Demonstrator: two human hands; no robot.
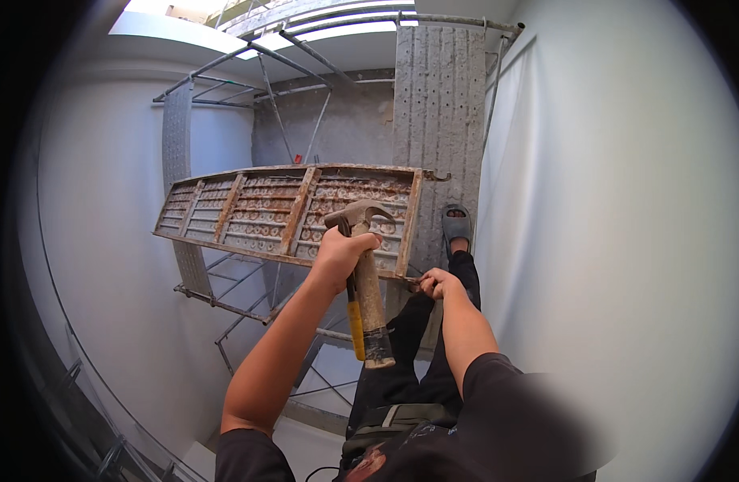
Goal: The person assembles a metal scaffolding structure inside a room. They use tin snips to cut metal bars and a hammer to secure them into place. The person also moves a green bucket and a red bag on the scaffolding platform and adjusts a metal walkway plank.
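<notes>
My left hand (342, 255) is closed around a claw hammer (371, 293), just below its head. The hammer hangs with its worn handle downward, dark tape near the handle's end. Beside it, in the same grip, is a second tool with a yellow and black handle (356, 325); its upper end is hidden. A rusty metal scaffold plank (303, 210) stands tipped up, its ribbed underside facing me. At its near right corner, my right hand (440, 283) grips the plank's hook (412, 279). Another hook (437, 176) sticks out at the far right corner.
Beneath my sandalled foot (457, 225) lies a grey perforated scaffold plank (440, 104) running away from me. Another narrow plank (177, 136) lies to the left, across the frame. Scaffold tubes (285, 60) and braces surround the gap. White walls (610, 241) rise on both sides.
</notes>
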